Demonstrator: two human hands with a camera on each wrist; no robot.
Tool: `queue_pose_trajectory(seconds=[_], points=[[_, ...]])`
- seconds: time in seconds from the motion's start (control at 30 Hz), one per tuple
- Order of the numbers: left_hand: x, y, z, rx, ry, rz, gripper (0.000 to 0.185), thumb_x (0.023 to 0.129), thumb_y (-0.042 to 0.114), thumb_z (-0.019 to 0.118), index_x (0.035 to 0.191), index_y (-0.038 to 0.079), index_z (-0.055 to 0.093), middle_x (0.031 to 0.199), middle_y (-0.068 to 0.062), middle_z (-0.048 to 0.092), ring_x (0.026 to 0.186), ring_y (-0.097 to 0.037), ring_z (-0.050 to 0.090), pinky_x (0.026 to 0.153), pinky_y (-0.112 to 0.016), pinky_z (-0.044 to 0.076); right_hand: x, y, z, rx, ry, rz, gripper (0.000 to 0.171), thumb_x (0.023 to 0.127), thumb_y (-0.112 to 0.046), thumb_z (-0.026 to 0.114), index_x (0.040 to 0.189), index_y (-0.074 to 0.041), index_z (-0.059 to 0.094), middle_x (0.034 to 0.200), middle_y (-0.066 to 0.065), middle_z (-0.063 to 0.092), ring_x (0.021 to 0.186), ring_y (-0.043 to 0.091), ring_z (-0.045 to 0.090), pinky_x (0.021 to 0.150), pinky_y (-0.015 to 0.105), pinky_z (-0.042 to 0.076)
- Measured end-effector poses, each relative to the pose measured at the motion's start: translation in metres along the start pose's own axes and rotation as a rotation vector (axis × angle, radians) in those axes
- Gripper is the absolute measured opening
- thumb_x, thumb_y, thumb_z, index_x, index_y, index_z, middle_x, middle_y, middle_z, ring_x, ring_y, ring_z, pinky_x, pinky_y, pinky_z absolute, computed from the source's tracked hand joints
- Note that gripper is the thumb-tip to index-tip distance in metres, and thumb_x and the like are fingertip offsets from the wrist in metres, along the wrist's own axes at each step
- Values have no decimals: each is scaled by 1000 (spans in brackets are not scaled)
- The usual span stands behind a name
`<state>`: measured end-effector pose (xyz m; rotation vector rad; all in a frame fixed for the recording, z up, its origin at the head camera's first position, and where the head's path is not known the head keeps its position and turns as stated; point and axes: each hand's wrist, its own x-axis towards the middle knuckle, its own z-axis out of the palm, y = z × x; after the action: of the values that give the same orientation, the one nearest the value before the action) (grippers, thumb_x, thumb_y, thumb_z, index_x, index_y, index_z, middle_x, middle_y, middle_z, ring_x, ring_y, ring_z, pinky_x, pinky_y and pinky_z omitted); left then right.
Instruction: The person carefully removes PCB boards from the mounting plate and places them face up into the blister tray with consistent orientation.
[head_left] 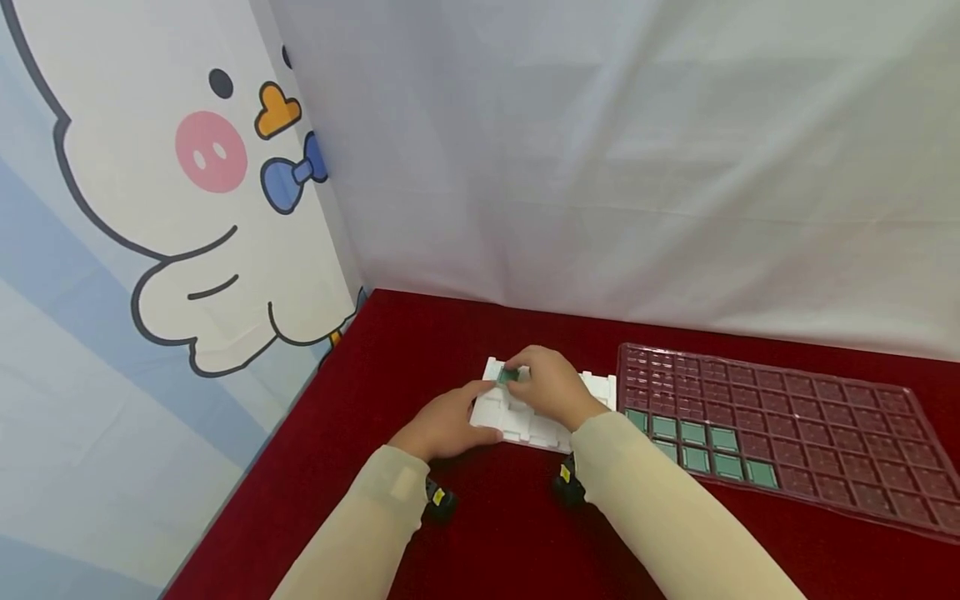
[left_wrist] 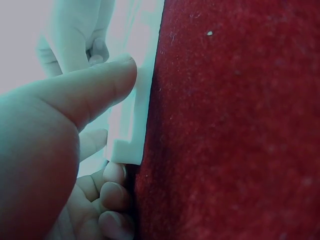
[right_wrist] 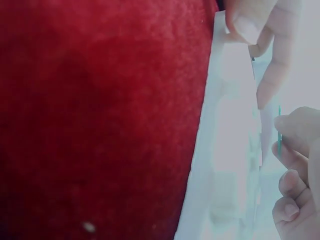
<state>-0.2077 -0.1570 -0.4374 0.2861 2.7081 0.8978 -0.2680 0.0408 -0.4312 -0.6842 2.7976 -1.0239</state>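
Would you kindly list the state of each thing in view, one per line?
left hand: grips the near left edge of the white foam block
right hand: pinches a small green chip over the block
white foam block: flat on the red cloth
small green chip: held, not set down
clear pink tray: flat, mostly unfilled; green chips in its near left pockets

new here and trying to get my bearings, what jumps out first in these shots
Two hands meet over a white foam block in the middle of the red tablecloth: the left hand grips its left end, and the right hand pinches a small green chip above it. To the right lies a clear plastic tray with green chips in a few near-left pockets. A cartoon duck curtain fills the left side.
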Motion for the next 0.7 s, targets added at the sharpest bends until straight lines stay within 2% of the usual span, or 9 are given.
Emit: queue_pose_trajectory(seconds=[0.27,0.53,0.7], points=[[2,-1,2,3,-4,1,79,89,40,79,156,15,45,152,-10,52,127,-26,56,106,-50,44,-20,-2,-7,59,20,-34,24,90,-19,78,114,-13,78,114,-1,68,94,19,59,85,39,53],[3,-2,3,2,3,-2,79,89,40,80,156,15,45,151,-9,52,128,-26,55,106,-50,44,-38,1,-10,117,48,-73,24,90,-19,78,113,-15,78,99,-4,65,75,16,49,64,33,44],[2,-1,4,6,9,-17,79,88,40,80,156,16,46,150,-10,53,125,-25,57,104,-50,46,-47,7,-13,141,68,-88,23,89,-17,79,112,-15,78,97,-6,64,72,15,47,60,32,41]])
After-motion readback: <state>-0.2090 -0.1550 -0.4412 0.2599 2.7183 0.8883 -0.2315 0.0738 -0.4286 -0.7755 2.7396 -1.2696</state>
